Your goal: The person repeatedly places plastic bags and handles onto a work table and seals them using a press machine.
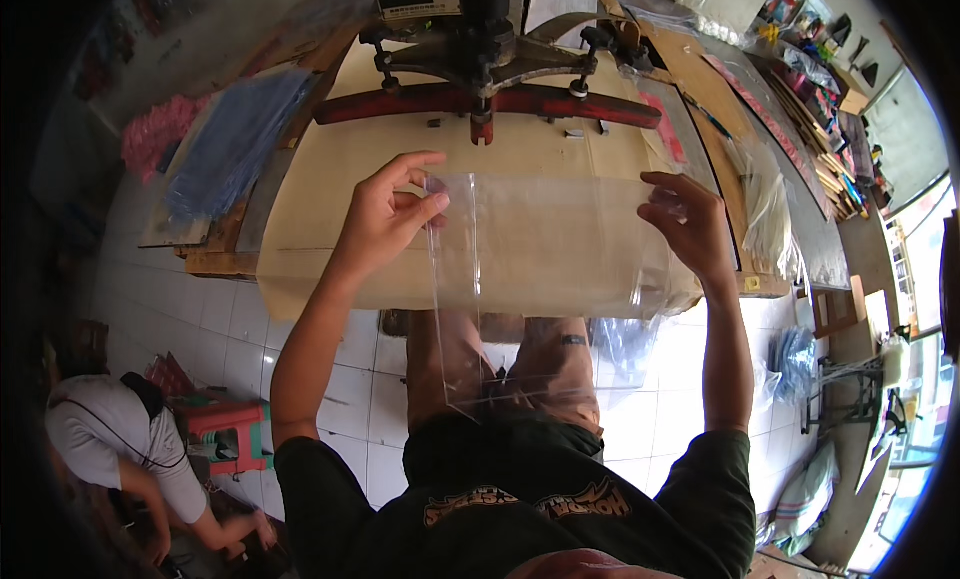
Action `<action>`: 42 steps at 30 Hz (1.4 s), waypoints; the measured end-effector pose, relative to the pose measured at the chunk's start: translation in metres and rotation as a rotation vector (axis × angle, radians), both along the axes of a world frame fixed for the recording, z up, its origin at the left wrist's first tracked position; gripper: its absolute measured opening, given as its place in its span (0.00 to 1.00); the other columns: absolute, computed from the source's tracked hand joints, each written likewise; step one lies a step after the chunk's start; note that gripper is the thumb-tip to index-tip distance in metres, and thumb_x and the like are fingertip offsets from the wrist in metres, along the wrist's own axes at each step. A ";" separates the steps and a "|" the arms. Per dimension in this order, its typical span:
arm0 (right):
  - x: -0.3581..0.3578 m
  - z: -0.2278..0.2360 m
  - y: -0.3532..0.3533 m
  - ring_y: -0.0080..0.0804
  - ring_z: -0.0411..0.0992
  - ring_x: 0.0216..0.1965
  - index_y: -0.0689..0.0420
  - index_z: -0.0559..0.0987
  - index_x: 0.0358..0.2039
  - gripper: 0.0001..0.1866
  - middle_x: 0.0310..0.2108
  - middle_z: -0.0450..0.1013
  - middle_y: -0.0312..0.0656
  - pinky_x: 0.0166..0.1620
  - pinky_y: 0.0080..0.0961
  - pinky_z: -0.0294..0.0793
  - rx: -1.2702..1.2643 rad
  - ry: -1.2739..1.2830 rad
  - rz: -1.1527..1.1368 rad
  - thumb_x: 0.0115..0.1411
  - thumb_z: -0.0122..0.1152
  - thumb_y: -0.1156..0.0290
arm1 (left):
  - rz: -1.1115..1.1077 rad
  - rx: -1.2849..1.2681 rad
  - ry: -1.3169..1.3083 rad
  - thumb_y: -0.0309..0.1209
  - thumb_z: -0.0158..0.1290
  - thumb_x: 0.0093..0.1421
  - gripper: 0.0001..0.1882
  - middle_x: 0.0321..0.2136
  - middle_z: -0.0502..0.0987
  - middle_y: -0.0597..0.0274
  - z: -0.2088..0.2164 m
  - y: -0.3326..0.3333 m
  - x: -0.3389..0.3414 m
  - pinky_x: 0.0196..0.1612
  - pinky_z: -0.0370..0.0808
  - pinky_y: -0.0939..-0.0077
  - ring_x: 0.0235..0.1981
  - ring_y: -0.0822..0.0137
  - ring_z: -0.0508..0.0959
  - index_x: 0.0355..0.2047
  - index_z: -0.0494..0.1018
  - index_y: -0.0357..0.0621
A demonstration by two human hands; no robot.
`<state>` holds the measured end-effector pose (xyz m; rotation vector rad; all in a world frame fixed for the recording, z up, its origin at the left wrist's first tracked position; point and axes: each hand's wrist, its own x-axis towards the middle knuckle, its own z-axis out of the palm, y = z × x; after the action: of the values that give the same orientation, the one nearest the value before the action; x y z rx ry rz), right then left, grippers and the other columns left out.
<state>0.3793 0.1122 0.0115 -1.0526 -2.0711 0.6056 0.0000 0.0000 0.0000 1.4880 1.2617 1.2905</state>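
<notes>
Clear plastic bag (545,279) hung in front of the person, stretched between both hands above the near edge of a workbench (330,279) covered in tan cardboard. The bench held one heavy press-like machine (480,59) with a long red bar (480,101) running across it, and a few small metal bits lay on the cardboard just below that bar. The floor was white tile (250,329). To the left of the bench lay one blue bundle of plastic (235,139) and one pink bundle (155,129). To the right, stacks of cardboard sheets and more clear plastic (770,204) leaned along the bench edge, with cluttered shelves beyond.

The bag was thin, transparent and glossy, roughly rectangular, with a doubled strip running down its left side; the cardboard and the person's knees showed through it.

The left hand (385,219) pinched the bag's upper left corner between thumb and forefinger, the other fingers curled. The right hand (690,224) gripped the upper right edge, fingers bent around it.

One bag was in hand. At lower left, one other person in a white shirt (110,429) crouched beside one red and green stool (230,429).
</notes>
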 end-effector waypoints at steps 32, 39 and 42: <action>-0.090 0.018 -0.090 0.40 0.78 0.40 0.57 0.84 0.47 0.23 0.40 0.79 0.43 0.41 0.33 0.78 0.475 0.188 0.303 0.48 0.76 0.75 | -0.255 -0.020 -0.480 0.25 0.62 0.62 0.21 0.43 0.82 0.57 -0.010 -0.039 0.078 0.48 0.79 0.75 0.44 0.69 0.82 0.54 0.75 0.32; -0.084 0.008 -0.086 0.43 0.79 0.45 0.57 0.83 0.50 0.23 0.45 0.80 0.46 0.47 0.33 0.81 0.419 0.198 0.387 0.50 0.74 0.77 | -0.381 -0.023 -0.580 0.30 0.62 0.62 0.22 0.45 0.82 0.56 -0.018 -0.036 0.091 0.57 0.75 0.70 0.49 0.66 0.80 0.55 0.75 0.32; -0.085 0.009 -0.086 0.43 0.78 0.42 0.57 0.84 0.48 0.22 0.43 0.80 0.44 0.51 0.40 0.78 0.446 0.239 0.427 0.49 0.74 0.77 | -0.408 -0.010 -0.598 0.27 0.63 0.61 0.21 0.44 0.83 0.55 -0.020 -0.036 0.090 0.56 0.76 0.70 0.48 0.67 0.81 0.53 0.76 0.32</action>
<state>0.2939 0.0265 0.0205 -0.2711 -2.0892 0.4163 0.0902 -0.0363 -0.0195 1.1438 0.5429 1.3040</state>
